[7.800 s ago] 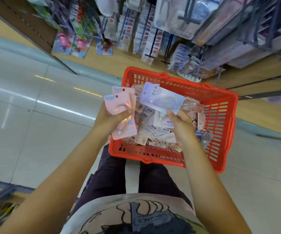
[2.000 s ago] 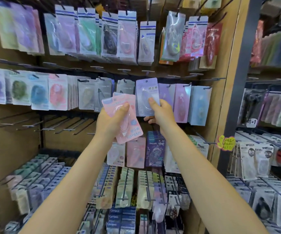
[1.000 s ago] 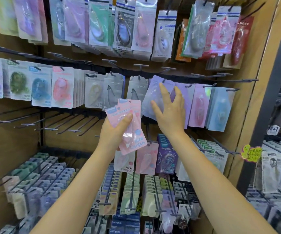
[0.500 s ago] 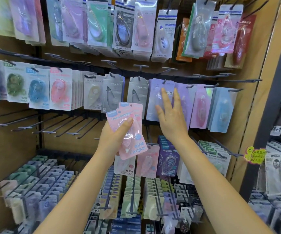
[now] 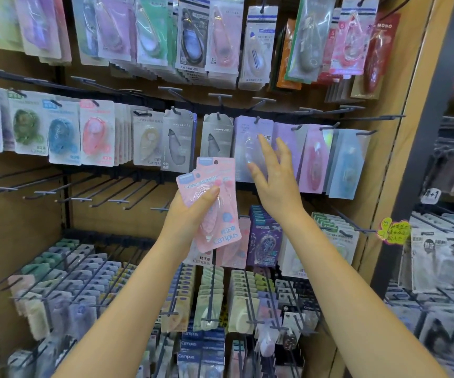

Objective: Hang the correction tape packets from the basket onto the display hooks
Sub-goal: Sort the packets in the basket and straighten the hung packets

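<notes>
A: Where do things stand?

B: The left hand (image 5: 190, 214) pinches the pink packets (image 5: 215, 203), thumb across the front. At two o'clock from them the right hand (image 5: 275, 184) is spread and empty, just before the lilac packet (image 5: 250, 143) on its hook (image 5: 257, 120).

A: Next?

B: Probably take one pink packet, find the matching hook, line the punched hole up with the tip and slide it straight back.

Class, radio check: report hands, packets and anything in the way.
Left hand grips pink packets. Right hand open, empty, before the hung lilac packet. Nothing blocks the hooks.
</notes>
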Motion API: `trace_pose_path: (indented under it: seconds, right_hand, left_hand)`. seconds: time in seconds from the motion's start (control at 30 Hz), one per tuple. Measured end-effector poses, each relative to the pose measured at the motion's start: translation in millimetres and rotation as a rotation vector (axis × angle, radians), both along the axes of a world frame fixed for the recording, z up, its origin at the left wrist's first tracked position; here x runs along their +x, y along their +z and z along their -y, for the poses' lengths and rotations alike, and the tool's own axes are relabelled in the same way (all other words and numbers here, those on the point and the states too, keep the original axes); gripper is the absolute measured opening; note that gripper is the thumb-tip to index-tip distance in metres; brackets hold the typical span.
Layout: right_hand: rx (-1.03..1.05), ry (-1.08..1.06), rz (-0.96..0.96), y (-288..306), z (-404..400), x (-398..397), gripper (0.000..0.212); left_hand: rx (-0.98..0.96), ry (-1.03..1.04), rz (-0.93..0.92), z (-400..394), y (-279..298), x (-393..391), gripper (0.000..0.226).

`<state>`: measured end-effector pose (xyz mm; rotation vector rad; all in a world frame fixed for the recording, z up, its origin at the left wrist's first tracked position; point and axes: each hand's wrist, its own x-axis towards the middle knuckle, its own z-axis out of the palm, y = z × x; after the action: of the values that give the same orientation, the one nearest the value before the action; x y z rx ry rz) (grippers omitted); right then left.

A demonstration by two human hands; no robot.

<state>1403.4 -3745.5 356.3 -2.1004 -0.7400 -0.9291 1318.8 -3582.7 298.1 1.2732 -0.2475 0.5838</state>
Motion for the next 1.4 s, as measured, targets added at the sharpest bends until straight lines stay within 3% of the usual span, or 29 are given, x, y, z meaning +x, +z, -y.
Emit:
trace_pose_path:
  seconds: [0.13,0.27,0.33,0.43,0.6,0.77,1.0,1.17,1.4]
  right_hand:
    - [0.234,0.118,-0.034,-27,17,-42,0.044]
    - [0.461,0.428,-0.535,-63,30,-80,0.035]
    - [0.488,0.526,-0.642,-81,37,-87,0.027]
    - [0.574,0.562,-0.725,-106,46,-86,0.027]
    - [0.668,0.515,-0.895,-152,50,-81,0.029]
    - [0.733,0.471,-0.962,-173,46,-79,0.024]
    - [0.749,0.466,-0.992,-175,20,-64,0.027]
    - [0.742,0.412,-0.928,-169,9,-50,0.026]
    - [0.571,0.28,-0.767,-149,-5,-26,0.017]
  left_hand:
    - [-0.082,-0.146,-0.011,13,-17,-12,0.062]
    - [-0.1,-0.256,-0.062,31,-37,-25,0.066]
    - [-0.098,-0.27,-0.086,39,-52,-30,0.061]
    - [-0.14,-0.286,-0.135,49,-79,-33,0.06]
    - [-0.207,-0.37,-0.207,56,-119,-39,0.08]
    - [-0.24,-0.305,-0.246,50,-142,-43,0.058]
    - [-0.167,-0.198,-0.272,35,-140,-40,0.056]
    - [-0.165,-0.134,-0.257,16,-137,-44,0.053]
    - [-0.201,-0.037,-0.275,-13,-127,-46,0.044]
